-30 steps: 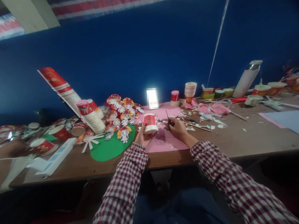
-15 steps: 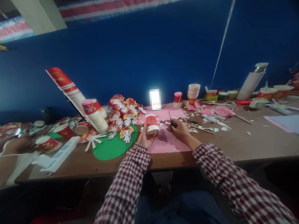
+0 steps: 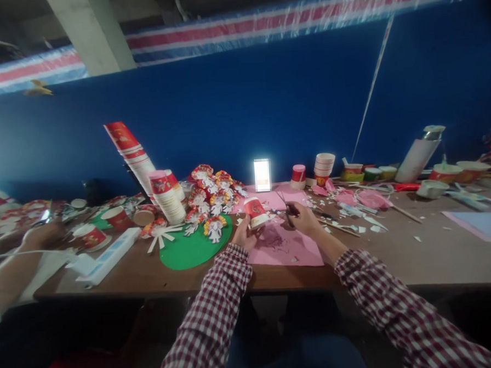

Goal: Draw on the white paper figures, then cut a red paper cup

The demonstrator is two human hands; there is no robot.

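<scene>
A red and white paper cup [image 3: 255,212] is held tilted in my left hand [image 3: 245,234], its white rim toward me. My right hand [image 3: 304,219] is closed round the dark handles of a pair of scissors [image 3: 288,212], whose thin blades point up and away, a little right of the cup and apart from it. Below both hands lies a pink sheet [image 3: 286,250] with dark marks and small scraps on it. Left of the cup, several paper figures with red and yellow tops [image 3: 215,228] rest partly on a green oval sheet [image 3: 195,250].
Tall stacked cups [image 3: 135,157] lean at the left, by a white power strip [image 3: 109,257]. Another person's hand [image 3: 46,235] works at far left. A glowing screen [image 3: 262,175] stands at the back. Right are scraps, sticks, a pink-topped cup [image 3: 298,175] and a silver-topped cylinder [image 3: 419,155].
My view has tilted up and shifted left, so the table sits lower and further right. The cup is tilted differently in my left hand; the scissors remain in my right.
</scene>
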